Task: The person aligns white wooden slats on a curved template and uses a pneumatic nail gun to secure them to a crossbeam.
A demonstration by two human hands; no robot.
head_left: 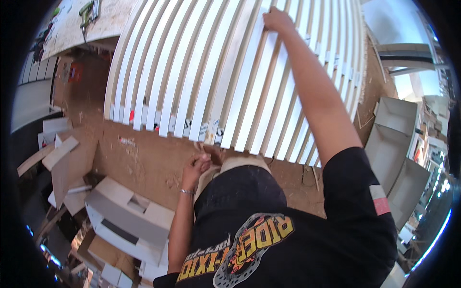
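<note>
Long white slats (pixel 194 62) lie side by side with narrow gaps, their near ends uneven and some bearing printed labels. Out over their far part reaches my right arm. My right hand (pixel 279 20) is closed at one slat's edge (pixel 257 41), its fingertips partly hidden. Below the near ends, beside my body, my left hand (pixel 196 168) hangs with its fingers curled together, apart from the slats. Whether anything small is inside those fingers cannot be made out.
A green tool (pixel 86 14) lies on the board-topped table (pixel 109 21) at the far left. Cut boards (pixel 60 168) and white cabinet-like pieces (pixel 127 211) are piled at the lower left. Open white boxes (pixel 391 139) stand along the right. Scraps lie on the brown floor (pixel 153 161).
</note>
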